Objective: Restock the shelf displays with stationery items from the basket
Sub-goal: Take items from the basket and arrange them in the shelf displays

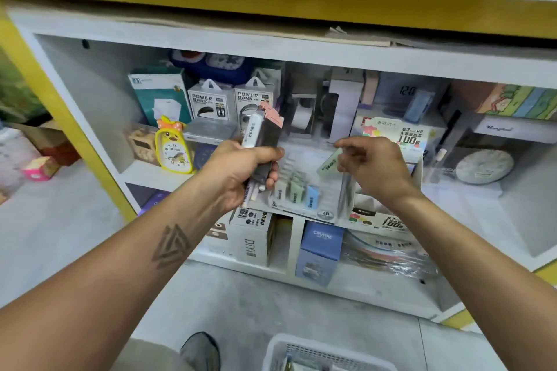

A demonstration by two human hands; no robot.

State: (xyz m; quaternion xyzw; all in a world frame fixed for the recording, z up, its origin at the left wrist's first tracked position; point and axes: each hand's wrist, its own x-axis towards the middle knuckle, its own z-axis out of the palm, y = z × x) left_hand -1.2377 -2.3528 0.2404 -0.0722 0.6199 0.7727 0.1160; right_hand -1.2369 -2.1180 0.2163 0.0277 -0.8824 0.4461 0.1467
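Landmark: I use the white display tray [304, 208] on the shelf [271, 48] as my marker for every place.
Left hand: my left hand [241, 172] is just to the left of the display tray, held up in front of the shelf. Its fingers are wrapped tight round a stack of small flat boxes [262, 138].
Stack: the stack of small flat boxes stands nearly upright and sticks out above and below my fingers. The top one is pink, and a white one with a label is at the left side.
Right hand: my right hand [373, 169] is over the right part of the display tray. Its thumb and fingers pinch one pale green box [330, 164], which tilts above the tray slots. It is blurry, so I cannot tell if it touches the tray.
Hands together or apart: my two hands are apart, with the back of the display tray showing between them.
In the tray: a few small boxes [297, 190], pale green and blue, stand in rows at the front left of the display tray.
Basket: the white basket [280, 349] sits on the floor, well below the display tray, at the bottom edge of my view. I see some things inside it, but I cannot tell what they are.
Left of the tray: a yellow duck clock [173, 150] stands on the shelf, past my left hand.
Behind the tray: two power bank boxes [211, 104] stand at the back left.
Right of the tray: a round grey clock [483, 167] lies on the shelf.
Under the tray: a blue box [321, 245] stands on the lower shelf.
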